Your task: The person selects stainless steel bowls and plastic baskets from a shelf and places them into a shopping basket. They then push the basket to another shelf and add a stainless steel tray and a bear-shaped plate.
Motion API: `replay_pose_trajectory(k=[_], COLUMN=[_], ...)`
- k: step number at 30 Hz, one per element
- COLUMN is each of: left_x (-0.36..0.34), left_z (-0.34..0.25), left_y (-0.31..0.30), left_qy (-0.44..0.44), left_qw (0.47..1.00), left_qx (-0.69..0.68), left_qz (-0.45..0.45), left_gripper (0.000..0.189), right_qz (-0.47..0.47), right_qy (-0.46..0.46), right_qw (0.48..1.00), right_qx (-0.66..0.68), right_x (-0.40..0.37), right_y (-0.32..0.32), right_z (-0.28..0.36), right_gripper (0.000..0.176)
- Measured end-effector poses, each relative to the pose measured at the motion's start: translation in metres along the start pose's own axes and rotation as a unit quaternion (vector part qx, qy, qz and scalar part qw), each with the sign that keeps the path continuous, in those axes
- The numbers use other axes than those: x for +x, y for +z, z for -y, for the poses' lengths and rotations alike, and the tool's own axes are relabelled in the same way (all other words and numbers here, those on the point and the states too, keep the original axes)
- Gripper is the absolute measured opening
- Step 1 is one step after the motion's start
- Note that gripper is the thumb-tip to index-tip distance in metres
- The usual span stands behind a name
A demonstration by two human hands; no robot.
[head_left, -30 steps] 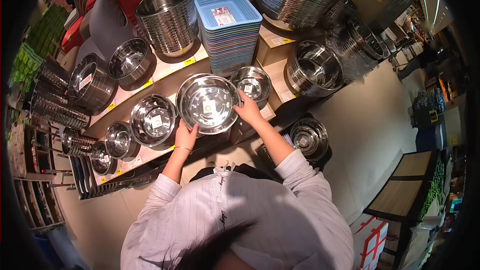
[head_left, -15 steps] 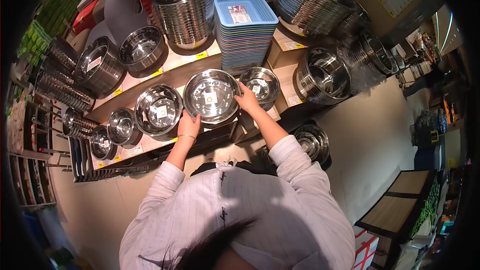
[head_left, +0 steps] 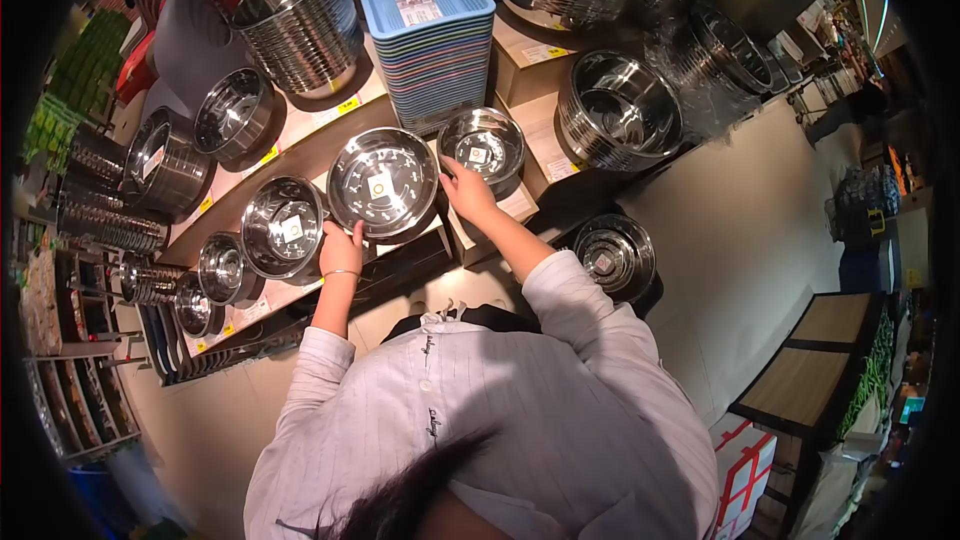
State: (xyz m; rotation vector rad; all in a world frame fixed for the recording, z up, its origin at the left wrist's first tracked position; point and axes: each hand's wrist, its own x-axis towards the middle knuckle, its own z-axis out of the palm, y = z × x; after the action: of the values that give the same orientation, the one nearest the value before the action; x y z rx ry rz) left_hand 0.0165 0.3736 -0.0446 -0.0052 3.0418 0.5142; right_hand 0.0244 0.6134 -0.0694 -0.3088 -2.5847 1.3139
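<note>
A shiny steel basin (head_left: 398, 162) with a square white label inside sits at the front of the shelf, its opening tilted toward me. My left hand (head_left: 341, 249) is closed at its lower left edge, thumb by the rim. My right hand (head_left: 467, 190) grips its right edge, with some fingers hidden behind the side. Left of it stands a slightly smaller labelled steel basin (head_left: 268, 225), close to my left fingers. Another steel bowl (head_left: 480, 130) is just beyond my right fingers.
A tall stack of plastic baskets (head_left: 440, 70), blue on top, rises behind. Stacked steel pots (head_left: 300, 35) stand beside it, and more steel basins (head_left: 620, 110) at right. A stack of basins (head_left: 615, 255) sits low near my right elbow. Smaller bowls (head_left: 222, 265) line the shelf leftward.
The view has shifted, so the shelf, the basin and both hands appear farther left. Both hands stay at the basin's edges, and it keeps about the same place among its neighbours.
</note>
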Motion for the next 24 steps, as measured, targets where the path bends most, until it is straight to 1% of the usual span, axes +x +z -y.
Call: replay_pose_trajectory(k=[1, 3, 4, 5, 8, 9, 10, 11, 12, 13, 14, 16, 17, 19, 22, 23, 24], left_x=[-0.003, -0.012, -0.017, -0.018, -0.02, -0.022, -0.025, -0.028, -0.029, -0.033, -0.04, -0.06, -0.07, -0.086, -0.102, -0.106, -0.109], left_z=[-0.002, -0.015, -0.021, -0.025, -0.064, -0.083, -0.108, -0.132, -0.153, -0.173, -0.195, -0.235, -0.251, -0.28, -0.301, -0.308, -0.311], left_y=[0.0, -0.005, -0.005, -0.001, 0.006, 0.009, 0.011, 0.019, 0.033, 0.049, 0.064, 0.1, 0.122, 0.165, 0.241, 0.268, 0.293], left_qy=[0.012, 0.035, 0.066, 0.098, 0.179, 0.195, 0.23, 0.264, 0.316, 0.373, 0.394, 0.449, 0.483, 0.507, 0.537, 0.55, 0.58], left_qw=[1.0, 0.999, 0.998, 0.995, 0.983, 0.98, 0.972, 0.963, 0.948, 0.925, 0.912, 0.876, 0.851, 0.813, 0.762, 0.74, 0.708], left_qx=[0.004, 0.002, -0.01, -0.027, -0.041, -0.034, -0.035, -0.04, -0.015, -0.046, -0.041, -0.039, -0.043, -0.02, 0.066, 0.089, 0.134], left_qz=[-0.015, -0.004, -0.013, -0.019, -0.017, -0.001, 0.015, 0.03, 0.039, 0.059, 0.102, 0.173, 0.203, 0.285, 0.357, 0.378, 0.38], left_gripper=[0.048, 0.045, 0.041, 0.036, 0.029, 0.029, 0.028, 0.027, 0.025, 0.024, 0.023, 0.022, 0.021, 0.022, 0.025, 0.026, 0.025], right_qz=[0.018, 0.025, 0.012, -0.015, -0.084, -0.105, -0.113, -0.142, -0.167, -0.191, -0.199, -0.146, -0.139, -0.174, -0.163, -0.16, -0.134], right_qy=[0.006, -0.016, -0.002, 0.019, 0.07, 0.098, 0.144, 0.158, 0.17, 0.179, 0.191, 0.3, 0.355, 0.362, 0.415, 0.438, 0.456], right_qw=[0.998, 0.995, 0.996, 0.997, 0.992, 0.987, 0.982, 0.977, 0.971, 0.964, 0.96, 0.934, 0.917, 0.905, 0.883, 0.872, 0.867], right_qx=[0.052, 0.1, 0.087, 0.077, 0.069, 0.066, 0.04, -0.002, -0.022, -0.044, -0.048, -0.128, -0.113, -0.138, -0.144, -0.147, -0.15], right_x=[-0.009, -0.031, -0.045, -0.059, -0.099, -0.115, -0.131, -0.148, -0.167, -0.184, -0.2, -0.226, -0.236, -0.254, -0.269, -0.27, -0.269], right_y=[-0.011, -0.04, -0.058, -0.073, -0.108, -0.121, -0.135, -0.142, -0.147, -0.152, -0.157, -0.167, -0.172, -0.173, -0.171, -0.168, -0.171], right_z=[-0.006, -0.019, -0.024, -0.033, -0.099, -0.12, -0.139, -0.166, -0.192, -0.215, -0.234, -0.258, -0.266, -0.289, -0.329, -0.346, -0.353], right_gripper=[0.027, 0.018, 0.014, 0.012, 0.011, 0.011, 0.012, 0.014, 0.014, 0.014, 0.014, 0.015, 0.015, 0.013, 0.015, 0.017, 0.02])
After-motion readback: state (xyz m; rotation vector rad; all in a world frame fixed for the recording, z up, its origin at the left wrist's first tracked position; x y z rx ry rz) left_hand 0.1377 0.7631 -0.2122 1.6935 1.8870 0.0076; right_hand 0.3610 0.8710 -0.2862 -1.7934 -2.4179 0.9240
